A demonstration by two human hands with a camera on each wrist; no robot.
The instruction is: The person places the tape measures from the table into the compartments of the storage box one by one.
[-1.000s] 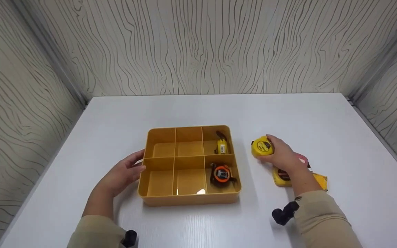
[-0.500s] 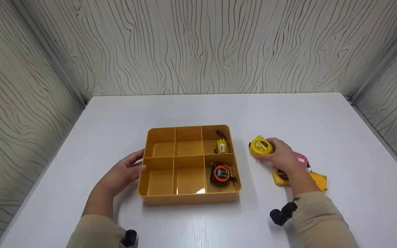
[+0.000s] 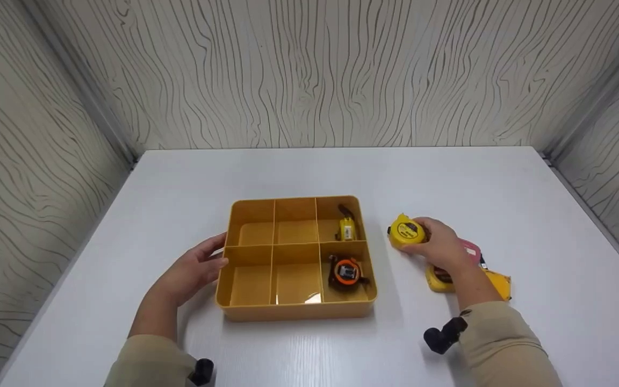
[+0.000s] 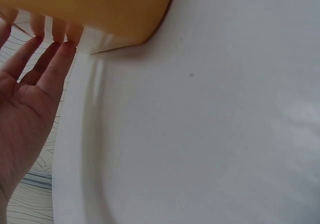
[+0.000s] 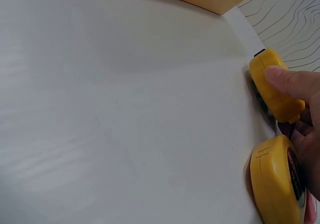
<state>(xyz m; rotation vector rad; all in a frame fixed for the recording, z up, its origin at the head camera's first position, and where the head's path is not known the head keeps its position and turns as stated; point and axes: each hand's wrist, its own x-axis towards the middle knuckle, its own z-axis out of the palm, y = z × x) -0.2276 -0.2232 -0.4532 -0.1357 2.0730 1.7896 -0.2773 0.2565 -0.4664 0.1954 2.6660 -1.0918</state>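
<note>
In the head view my right hand (image 3: pixel 439 245) pinches a yellow tape measure (image 3: pixel 407 231) to the right of the box, its round label facing up. In the right wrist view the thumb (image 5: pixel 290 81) presses on the case of that tape measure (image 5: pixel 274 86), close over the table. My left hand (image 3: pixel 188 277) rests its fingertips on the left wall of a tan divided box (image 3: pixel 299 312); the left wrist view shows its fingers (image 4: pixel 52 71) nearly straight. A small yellow tape measure (image 3: pixel 346 229) lies in the box's back right compartment, and a black and orange tape measure (image 3: pixel 346 272) in the front right one.
Beneath and beside my right forearm lie another yellow tape measure (image 3: pixel 439 282), a pink item (image 3: pixel 470 250) and a yellow item (image 3: pixel 498 284), all partly hidden. The white table (image 3: pixel 266 172) ends at wood-patterned panels (image 3: pixel 309 75) at the back and sides.
My right hand has shifted slightly left and toward me with the yellow tape measure, then stayed nearly still. The left hand and the box have not moved.
</note>
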